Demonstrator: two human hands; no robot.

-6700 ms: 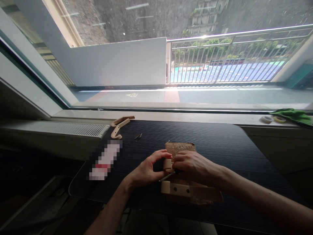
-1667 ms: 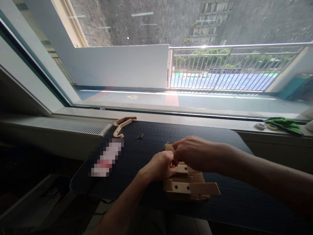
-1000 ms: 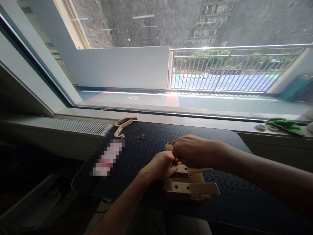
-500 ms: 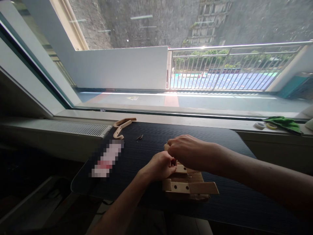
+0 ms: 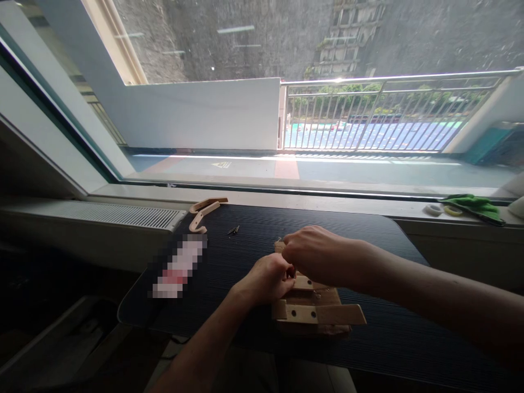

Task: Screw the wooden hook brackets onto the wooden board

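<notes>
Right hand [image 5: 315, 250] has shifted against left hand [image 5: 268, 277] by upper wooden strip [image 5: 303, 283], both curled, grip hidden.

One head-worn camera looks forward and down from above the near side of the table [image 5: 229, 278], which spreads across the lower half of the frame; it faces a window [image 5: 245, 117] filling the upper half, with a railing [image 5: 380, 114] well beyond at upper right; the left hand [image 5: 268, 278] and right hand [image 5: 315, 251] show much nearer, right of the frame's lower centre.
</notes>
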